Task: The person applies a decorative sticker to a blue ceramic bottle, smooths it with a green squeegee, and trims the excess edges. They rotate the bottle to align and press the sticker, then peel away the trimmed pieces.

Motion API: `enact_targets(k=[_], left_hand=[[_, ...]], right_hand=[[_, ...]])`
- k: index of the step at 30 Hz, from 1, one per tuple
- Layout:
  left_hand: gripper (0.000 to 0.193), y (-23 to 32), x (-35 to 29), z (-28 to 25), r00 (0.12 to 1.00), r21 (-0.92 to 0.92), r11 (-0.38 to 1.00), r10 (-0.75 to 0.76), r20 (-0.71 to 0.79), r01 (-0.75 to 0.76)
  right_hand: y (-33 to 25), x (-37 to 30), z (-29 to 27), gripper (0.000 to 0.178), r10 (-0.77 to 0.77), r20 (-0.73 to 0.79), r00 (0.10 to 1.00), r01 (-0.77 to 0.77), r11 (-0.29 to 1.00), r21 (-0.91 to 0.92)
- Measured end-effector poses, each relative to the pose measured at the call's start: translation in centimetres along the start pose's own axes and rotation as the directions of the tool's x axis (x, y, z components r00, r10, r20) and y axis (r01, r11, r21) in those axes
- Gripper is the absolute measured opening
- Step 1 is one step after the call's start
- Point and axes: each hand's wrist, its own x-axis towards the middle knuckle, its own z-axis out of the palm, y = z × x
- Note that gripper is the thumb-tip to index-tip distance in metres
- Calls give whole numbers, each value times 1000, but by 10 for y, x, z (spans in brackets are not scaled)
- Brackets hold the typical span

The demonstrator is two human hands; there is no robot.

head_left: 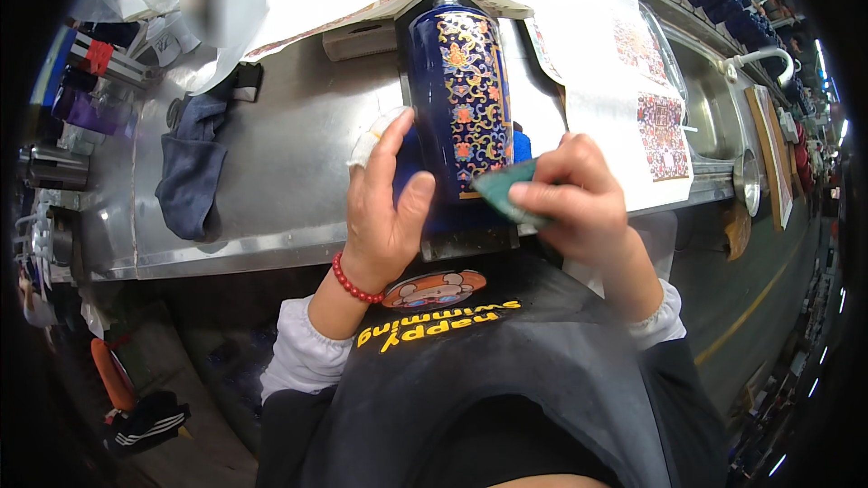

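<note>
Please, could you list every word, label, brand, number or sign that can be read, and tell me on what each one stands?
Black apron: yellow lettering in two lines, upside down in this view; readable, but I don't copy wording.
White item on the left: dark marks, too blurred to read.
White sheet's red pattern: too small to tell whether it includes writing.
Blue bottle: colourful ornament, no readable text.

Two lines of yellow lettering (440,326) are printed on the black apron (533,380), inverted in view, adjoining a cartoon-animal print (436,290).
</note>
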Motion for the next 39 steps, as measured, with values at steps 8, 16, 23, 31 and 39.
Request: enact_targets(k=[8,16,23,31,39], left_hand=[[94,15,5,9,979,481,856,125,158,-187],[98,-7,-10,10,986,386,916,55,156,-112],[100,11,-4,15,991,447,889,53,124,-104],[104,9,3,16,981,512,843,94,168,-168],[107,4,-2,15,986,460,879,61,153,-125]], right_hand=[[1,-8,-2,34,-6,-23,1000,6,1000,16],[-1,-4,2,23,-72,60,996,78,992,-95],[-11,-11,20,22,588,-74,806,-490,731,476],[2,-30,36,22,788,-157,595,-554,543,631],[-1,-23,37,22,802,-136,581,-563,518,644]])
